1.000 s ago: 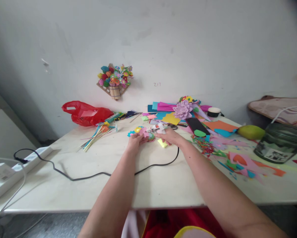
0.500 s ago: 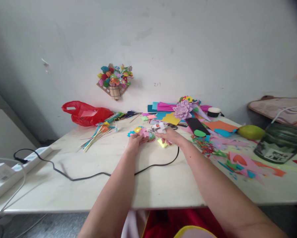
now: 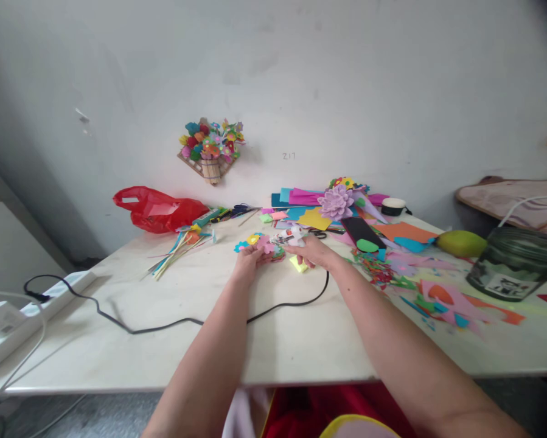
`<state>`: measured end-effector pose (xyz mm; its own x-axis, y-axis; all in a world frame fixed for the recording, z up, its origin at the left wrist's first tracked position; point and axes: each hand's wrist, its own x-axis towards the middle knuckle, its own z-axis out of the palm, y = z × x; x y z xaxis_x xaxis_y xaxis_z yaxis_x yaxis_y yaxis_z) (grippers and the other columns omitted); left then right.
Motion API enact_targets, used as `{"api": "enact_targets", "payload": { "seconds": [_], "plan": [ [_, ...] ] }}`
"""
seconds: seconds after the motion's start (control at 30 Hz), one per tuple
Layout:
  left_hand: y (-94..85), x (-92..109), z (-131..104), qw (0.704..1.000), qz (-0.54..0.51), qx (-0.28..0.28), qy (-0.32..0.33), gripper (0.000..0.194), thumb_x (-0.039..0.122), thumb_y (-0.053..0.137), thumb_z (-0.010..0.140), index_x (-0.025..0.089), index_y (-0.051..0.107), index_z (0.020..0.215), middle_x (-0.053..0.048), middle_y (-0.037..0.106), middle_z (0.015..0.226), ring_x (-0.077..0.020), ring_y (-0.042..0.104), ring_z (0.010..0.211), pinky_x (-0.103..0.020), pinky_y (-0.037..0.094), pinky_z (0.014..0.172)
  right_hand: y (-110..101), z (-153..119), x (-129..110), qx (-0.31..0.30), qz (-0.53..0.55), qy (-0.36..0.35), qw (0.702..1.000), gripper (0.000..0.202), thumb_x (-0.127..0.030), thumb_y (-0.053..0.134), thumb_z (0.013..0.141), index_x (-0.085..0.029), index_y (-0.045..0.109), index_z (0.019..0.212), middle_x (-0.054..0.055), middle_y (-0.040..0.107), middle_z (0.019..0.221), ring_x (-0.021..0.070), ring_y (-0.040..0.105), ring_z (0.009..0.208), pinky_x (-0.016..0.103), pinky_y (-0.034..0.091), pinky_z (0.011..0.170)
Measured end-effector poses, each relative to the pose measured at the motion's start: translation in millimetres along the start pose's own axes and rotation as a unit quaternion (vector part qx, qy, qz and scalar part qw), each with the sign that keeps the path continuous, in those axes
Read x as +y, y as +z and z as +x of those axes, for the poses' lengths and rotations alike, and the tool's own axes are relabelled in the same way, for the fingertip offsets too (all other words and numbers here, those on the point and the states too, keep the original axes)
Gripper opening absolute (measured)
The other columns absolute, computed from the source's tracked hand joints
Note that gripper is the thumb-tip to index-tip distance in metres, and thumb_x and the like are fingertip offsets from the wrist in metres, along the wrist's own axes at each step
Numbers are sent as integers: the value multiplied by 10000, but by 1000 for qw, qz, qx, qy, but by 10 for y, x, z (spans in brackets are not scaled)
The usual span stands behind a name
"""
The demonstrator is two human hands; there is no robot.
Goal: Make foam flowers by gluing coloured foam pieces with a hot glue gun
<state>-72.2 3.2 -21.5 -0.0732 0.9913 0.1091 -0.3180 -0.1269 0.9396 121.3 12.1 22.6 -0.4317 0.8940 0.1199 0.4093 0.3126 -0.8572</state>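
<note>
My right hand (image 3: 312,250) is wrapped round a white glue gun (image 3: 290,233), its nozzle pointing left. A black cord (image 3: 291,303) runs from under that hand across the table. My left hand (image 3: 251,260) pinches a pink foam flower (image 3: 266,244) right by the nozzle; whether the two touch, I cannot tell. Beside the left fingers lie a blue flower (image 3: 240,246) and a yellow flower (image 3: 254,238), with greenish pieces partly hidden under the pink one. A bright yellow piece (image 3: 297,264) rests on the table below the right hand.
Rightward lie a black phone (image 3: 361,233), foam scraps (image 3: 451,301) and a dark green jar (image 3: 515,267). On the left are thin sticks (image 3: 175,255), a red bag (image 3: 161,210) and a white power strip (image 3: 67,292). Scissors (image 3: 317,233) lie behind the glue gun.
Hardly anything differs. Both hands keep their places at the pink flower; the view has shifted very slightly.
</note>
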Motion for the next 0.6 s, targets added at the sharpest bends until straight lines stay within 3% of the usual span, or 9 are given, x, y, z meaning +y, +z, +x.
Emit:
{"api": "enact_targets", "payload": {
  "seconds": [0.6],
  "plan": [
    [-15,-10,9,1000,1,-10,1,161,238,644,640,119,553,699,-61,642,702,-179,628,707,-302,503,674,0,-22,-34,0,3,5,1000,391,-515,561,652,-128,516,627,-21,507,426,31,339,263,165,240,275]
  ]
}}
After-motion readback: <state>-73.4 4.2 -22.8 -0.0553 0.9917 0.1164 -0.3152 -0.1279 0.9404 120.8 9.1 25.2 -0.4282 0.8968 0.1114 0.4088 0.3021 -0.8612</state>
